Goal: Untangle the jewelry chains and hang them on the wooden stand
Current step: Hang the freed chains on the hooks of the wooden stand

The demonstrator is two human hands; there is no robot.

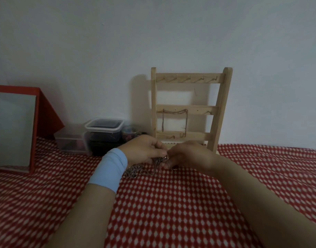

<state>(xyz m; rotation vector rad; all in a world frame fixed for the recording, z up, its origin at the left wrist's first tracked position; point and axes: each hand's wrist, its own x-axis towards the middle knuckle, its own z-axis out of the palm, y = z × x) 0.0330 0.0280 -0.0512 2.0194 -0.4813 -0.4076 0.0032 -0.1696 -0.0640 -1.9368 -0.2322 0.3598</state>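
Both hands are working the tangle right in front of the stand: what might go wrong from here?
Pulling between left hand and right hand may tighten knots in the chain tangle. The wooden stand sits just behind; a bump might tip it or shake off the hung chain. Dim light hides fine links.

Two hands (144, 149) (187, 156), one stand (189, 108), two tubs (104, 129) (71, 140)

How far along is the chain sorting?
One chain already hangs from the middle bar of the wooden stand. The left hand and right hand are picking at a tangled clump of chains lying on the red patterned cloth. The top bar's hooks look empty.
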